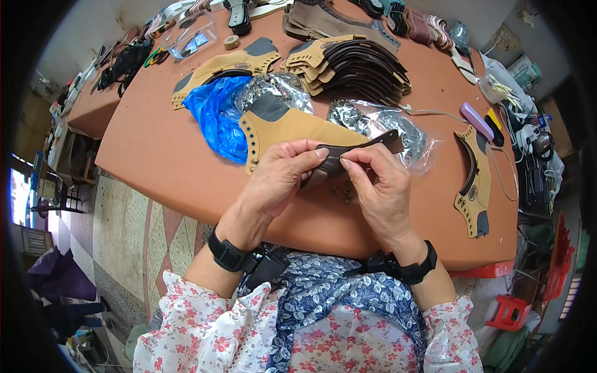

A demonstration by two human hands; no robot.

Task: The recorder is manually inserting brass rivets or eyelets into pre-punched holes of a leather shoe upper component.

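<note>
Just over the table's near edge, my left hand (281, 174) is closed on a tan leather shoe upper (298, 129). The upper has a dark grey patch, a row of eyelets along its left edge and a dark brown padded collar (333, 158). My left thumb presses on that collar. My right hand (380, 186) is closed in a pinch at the collar's edge; whatever small thing sits between thumb and forefinger is too small to name. Several small brass-coloured studs (341, 191) lie on the table (267, 217) below the fingers.
Behind the work are a blue plastic bag (214, 118) and clear bags of small metal parts (410, 133). Farther back stands a stack of similar uppers (367, 68). One upper (476, 180) lies at right, near a purple-handled tool (476, 121). A red stool (510, 313) is below right.
</note>
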